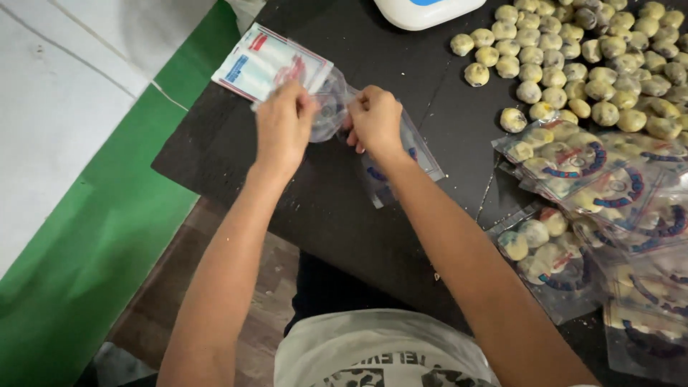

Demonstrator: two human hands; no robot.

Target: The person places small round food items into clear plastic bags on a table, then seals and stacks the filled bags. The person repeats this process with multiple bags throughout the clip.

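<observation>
My left hand (284,123) and my right hand (375,120) both pinch a small clear plastic bag (331,107) held between them over a black table (322,208). Under the left hand lies a flat stack of printed clear bags with red and blue marks (265,63). Another empty printed bag (419,154) lies flat below the right hand.
Many round pale-yellow cakes (573,64) are heaped at the upper right. Several filled printed bags (602,201) are stacked at the right edge. A white device with a blue top (423,11) sits at the far edge. A green and white floor (86,215) lies to the left.
</observation>
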